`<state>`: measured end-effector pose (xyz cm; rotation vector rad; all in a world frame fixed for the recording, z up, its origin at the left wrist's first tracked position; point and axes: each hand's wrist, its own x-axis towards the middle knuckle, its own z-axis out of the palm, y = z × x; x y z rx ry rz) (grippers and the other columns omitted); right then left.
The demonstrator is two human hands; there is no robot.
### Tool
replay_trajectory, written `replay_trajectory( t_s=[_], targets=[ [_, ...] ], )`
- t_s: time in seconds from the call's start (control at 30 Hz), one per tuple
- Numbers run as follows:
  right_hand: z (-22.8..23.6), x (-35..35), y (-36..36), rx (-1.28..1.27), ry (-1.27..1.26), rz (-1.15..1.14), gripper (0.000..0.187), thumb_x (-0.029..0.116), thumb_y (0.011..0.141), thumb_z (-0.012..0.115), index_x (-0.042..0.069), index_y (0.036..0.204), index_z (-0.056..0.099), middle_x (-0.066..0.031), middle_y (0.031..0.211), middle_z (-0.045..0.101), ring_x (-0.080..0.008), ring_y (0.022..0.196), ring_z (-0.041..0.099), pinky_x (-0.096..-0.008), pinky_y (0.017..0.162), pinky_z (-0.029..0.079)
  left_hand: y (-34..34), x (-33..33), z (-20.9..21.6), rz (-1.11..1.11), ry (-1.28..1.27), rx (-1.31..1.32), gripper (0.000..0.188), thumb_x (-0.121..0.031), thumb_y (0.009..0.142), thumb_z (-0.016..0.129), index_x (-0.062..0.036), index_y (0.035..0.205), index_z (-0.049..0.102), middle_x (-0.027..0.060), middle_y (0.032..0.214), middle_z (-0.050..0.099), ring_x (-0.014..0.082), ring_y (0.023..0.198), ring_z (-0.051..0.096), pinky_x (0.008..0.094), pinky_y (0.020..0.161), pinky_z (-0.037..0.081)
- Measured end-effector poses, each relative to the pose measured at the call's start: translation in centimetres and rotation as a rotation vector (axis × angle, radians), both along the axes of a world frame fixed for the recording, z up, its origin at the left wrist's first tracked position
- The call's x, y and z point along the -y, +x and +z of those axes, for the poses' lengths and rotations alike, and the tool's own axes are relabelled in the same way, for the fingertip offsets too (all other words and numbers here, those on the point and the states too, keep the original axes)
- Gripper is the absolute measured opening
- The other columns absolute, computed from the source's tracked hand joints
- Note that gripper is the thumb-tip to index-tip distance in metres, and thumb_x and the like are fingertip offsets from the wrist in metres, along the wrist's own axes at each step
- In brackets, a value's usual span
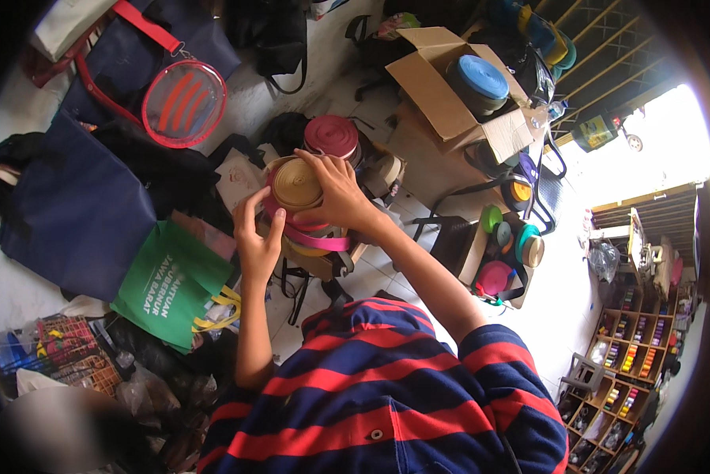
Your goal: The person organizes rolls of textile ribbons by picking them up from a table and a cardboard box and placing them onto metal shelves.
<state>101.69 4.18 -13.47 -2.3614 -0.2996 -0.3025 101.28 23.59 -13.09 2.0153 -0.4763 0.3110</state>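
Both my hands on a tan webbing roll atop a stack of rolls.

From the head camera, my right hand (335,193) arches over the tan roll (295,183), fingers curled down on its top face and far rim, while my left hand (254,237) clasps the stack's near side, thumb up along the pink roll (317,237) beneath. The stack sits just in front of me, pressed against a maroon roll (333,136) behind. Little free room: a green bag (169,284) crowds the left, a navy bag (78,205) beyond it, an open carton (442,95) with a blue roll (481,79) to the right.
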Motion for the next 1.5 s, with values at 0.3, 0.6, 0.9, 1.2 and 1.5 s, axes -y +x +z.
replay_trajectory(
  t_s=[0.3,0.6,0.9,1.2,1.5],
  targets=[
    [0.5,6.0,-2.3,0.006,0.23,0.012,0.073,0.025,0.081,0.072,0.004,0.141,0.035,-0.0203,0.134,0.044,-0.0316,0.124,0.046,-0.0401,0.105,0.036,-1.3,5.0,3.8,-0.031,-0.218,0.135,0.019,-0.005,0.089,0.057,0.0002,0.108,0.06,0.0064,0.103,0.058,0.0111,0.084,0.049,0.024,0.073,0.04],
    [0.7,28.8,-0.8,-0.098,0.624,-0.593,0.03,0.023,0.091,0.063,0.001,0.111,0.062,-0.0099,0.083,0.069,-0.016,0.071,0.066,-0.0268,0.062,0.05,-1.8,18.0,4.9,-0.362,-0.317,-0.002,0.016,-0.003,0.084,0.061,-0.003,0.099,0.064,0.0056,0.081,0.062,0.0183,0.072,0.052,0.0292,0.064,0.042],
    [-0.7,47.6,7.2,-0.022,0.013,-0.934,0.052,0.04,0.081,0.065,-0.005,0.107,0.065,-0.0256,0.102,0.064,-0.0392,0.096,0.062,-0.0433,0.088,0.047,8.3,37.6,3.3,-0.357,-0.225,-0.285,0.023,-0.017,0.089,0.061,0.0004,0.104,0.062,0.0097,0.088,0.061,0.0203,0.075,0.056,0.0322,0.066,0.044],
    [-1.7,48.0,8.3,-0.049,0.033,-0.904,0.052,0.029,0.078,0.072,-0.005,0.114,0.057,-0.0267,0.114,0.056,-0.0422,0.109,0.051,-0.0476,0.094,0.042,17.4,50.6,-1.6,-0.196,0.054,-0.233,0.043,-0.027,0.085,0.064,0.0074,0.11,0.057,0.0268,0.105,0.053,0.0397,0.101,0.053,0.0445,0.094,0.041],
    [2.0,45.0,5.7,0.082,0.57,-0.797,0.047,0.007,0.079,0.07,0.0,0.122,0.052,-0.0145,0.111,0.053,-0.0223,0.101,0.054,-0.035,0.088,0.046,13.7,50.2,2.0,-0.12,-0.698,-0.633,0.047,-0.03,0.09,0.058,-0.0017,0.126,0.045,0.0141,0.117,0.053,0.021,0.102,0.055,0.0363,0.089,0.045]
  ],
)
